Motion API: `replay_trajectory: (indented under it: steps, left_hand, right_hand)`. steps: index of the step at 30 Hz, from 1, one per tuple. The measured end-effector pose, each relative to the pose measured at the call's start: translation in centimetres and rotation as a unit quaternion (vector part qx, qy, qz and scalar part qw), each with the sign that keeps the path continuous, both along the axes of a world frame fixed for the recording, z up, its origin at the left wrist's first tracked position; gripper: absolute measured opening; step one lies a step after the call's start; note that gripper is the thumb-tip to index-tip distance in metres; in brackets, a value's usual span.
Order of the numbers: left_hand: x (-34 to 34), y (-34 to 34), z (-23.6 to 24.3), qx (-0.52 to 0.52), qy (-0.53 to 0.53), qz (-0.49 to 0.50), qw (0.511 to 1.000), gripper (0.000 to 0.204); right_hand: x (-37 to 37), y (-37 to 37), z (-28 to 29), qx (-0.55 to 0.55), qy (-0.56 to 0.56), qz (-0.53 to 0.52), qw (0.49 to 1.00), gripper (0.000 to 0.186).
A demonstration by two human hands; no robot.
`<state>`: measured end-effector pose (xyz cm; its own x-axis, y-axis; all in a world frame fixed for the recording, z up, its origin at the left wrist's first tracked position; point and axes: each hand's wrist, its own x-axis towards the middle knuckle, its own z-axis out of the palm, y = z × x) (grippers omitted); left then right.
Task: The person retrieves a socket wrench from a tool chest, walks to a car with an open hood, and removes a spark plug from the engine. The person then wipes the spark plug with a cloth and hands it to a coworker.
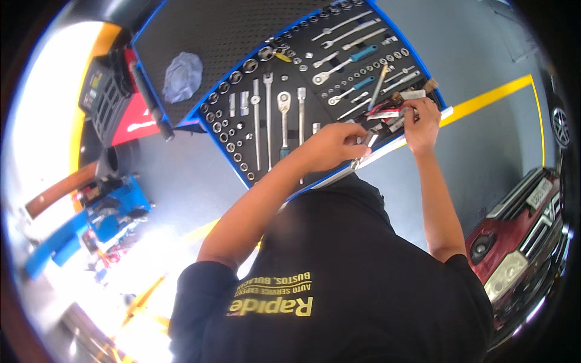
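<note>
An open blue-edged tool drawer (pixel 239 171) lies before me, its black foam lined with sockets, ratchets and extension bars. My left hand (pixel 334 147) is at the drawer's near edge, thumb and fingers curled together around a small metallic piece that is mostly hidden. Over a loose heap of small parts and red-and-white packets (pixel 387 114) in the near right corner, my right hand (pixel 422 123) has its fingers bent and pinched; what they grip is hidden. A pen-like stick (pixel 379 86) leans out of the heap. Teal-handled ratchets (pixel 362 54) lie just beyond.
A crumpled grey-blue cloth (pixel 183 77) rests on the black textured mat (pixel 221 27) at the far left. Left of it stand a red and black case (pixel 112 100) and blue equipment (pixel 115 209). A dark red car front (pixel 514 242) is at the right, near a yellow floor line (pixel 493 98).
</note>
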<state>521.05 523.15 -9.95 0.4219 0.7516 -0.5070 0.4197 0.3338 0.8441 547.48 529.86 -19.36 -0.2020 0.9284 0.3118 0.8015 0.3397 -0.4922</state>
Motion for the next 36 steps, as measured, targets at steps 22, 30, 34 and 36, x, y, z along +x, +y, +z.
replay_trajectory:
  steps: [22, 30, 34, 36]
  left_hand:
    - [-2.5, -27.4, -7.3, 0.017, 0.085, 0.506, 0.858, 0.030]
    - [-2.5, -28.0, -9.3, 0.092, 0.155, 0.462, 0.868, 0.027]
    - [-2.2, -28.3, -9.9, 0.116, 0.173, 0.457, 0.865, 0.027]
    - [-1.9, -28.7, -9.9, 0.115, 0.189, 0.446, 0.868, 0.029]
  right_hand:
    - [-18.4, 1.2, 3.3, -0.667, 0.500, 0.037, 0.552, 0.017]
    - [-13.9, -1.9, 4.5, -0.675, 0.391, 0.107, 0.617, 0.022]
    - [-12.1, -4.5, 5.1, -0.640, 0.281, 0.095, 0.709, 0.028]
    - [-11.2, -6.0, 5.6, -0.618, 0.203, 0.100, 0.753, 0.034]
